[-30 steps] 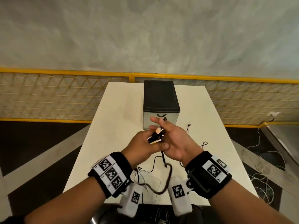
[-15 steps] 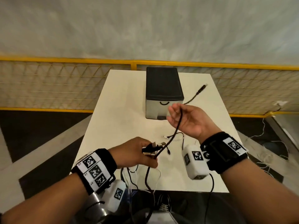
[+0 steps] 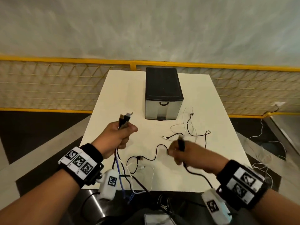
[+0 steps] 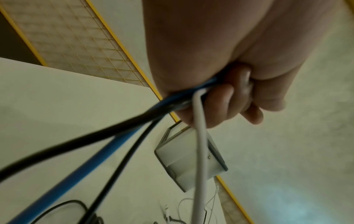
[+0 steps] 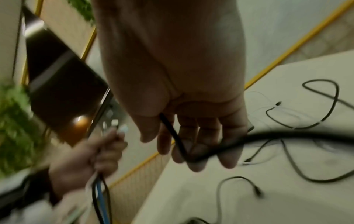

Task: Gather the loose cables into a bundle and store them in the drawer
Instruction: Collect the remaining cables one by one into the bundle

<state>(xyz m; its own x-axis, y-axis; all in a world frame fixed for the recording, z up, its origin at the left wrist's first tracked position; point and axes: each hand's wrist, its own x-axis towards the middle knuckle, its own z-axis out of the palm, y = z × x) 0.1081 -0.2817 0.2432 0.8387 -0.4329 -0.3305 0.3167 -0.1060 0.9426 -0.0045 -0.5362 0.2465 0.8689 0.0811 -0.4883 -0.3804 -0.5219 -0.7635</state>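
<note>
- The left hand (image 3: 117, 138) is a closed fist around a bundle of cables (image 4: 122, 136), raised above the left part of the white table (image 3: 113, 101). Several plug ends (image 3: 124, 118) stick up out of the top of the fist.
- From the left wrist view, two black cords, a blue cord (image 4: 80, 171) and a white cord (image 4: 200, 144) leave the bottom of the fist; in the head view they trail down over the near table edge.
- The right hand (image 3: 186, 154) is curled round a single black cable (image 5: 178, 139), with its black plug (image 3: 181, 142) standing up above the thumb and fingers. The cord drops from under the hand toward the near right corner of the table. This hand is blurred in the head view.
- The two hands are well apart, the left one higher and further forward.
- Between and beyond the hands, loose cables (image 3: 191, 127) lie on the table: thin black and white ones tangled just past the right hand, another black one (image 3: 146, 157) curving between the hands, and a white loop (image 3: 146, 174) near the front edge.
- The drawer unit (image 3: 163, 93), black on top with a grey front and a curved handle (image 3: 163, 103), stands at the far middle of the table; its drawer is closed, well beyond both hands.
</note>
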